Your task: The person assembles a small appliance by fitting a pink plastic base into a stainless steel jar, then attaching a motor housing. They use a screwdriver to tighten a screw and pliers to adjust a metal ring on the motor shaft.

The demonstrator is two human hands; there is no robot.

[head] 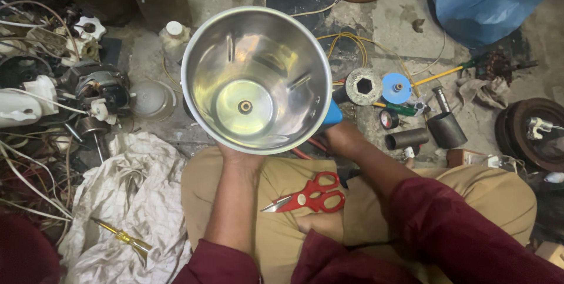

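A shiny steel mixer jar (257, 78) is held upright in front of me, its open mouth facing up and a small brass spindle at the bottom centre. My left hand (239, 156) grips it from below at the near rim. My right hand (342, 137) reaches under the jar's right side and holds a blue-handled tool (332, 113) whose tip is hidden behind the jar. Red-handled scissors (311, 196) lie on my lap.
Motors and wires (88, 93) pile up at the left. A crumpled cloth (126, 201) with a yellow screwdriver (120, 236) lies at lower left. Metal tubes (426, 134), a blue disc (396, 88) and a hex-holed round part (363, 86) sit right of the jar.
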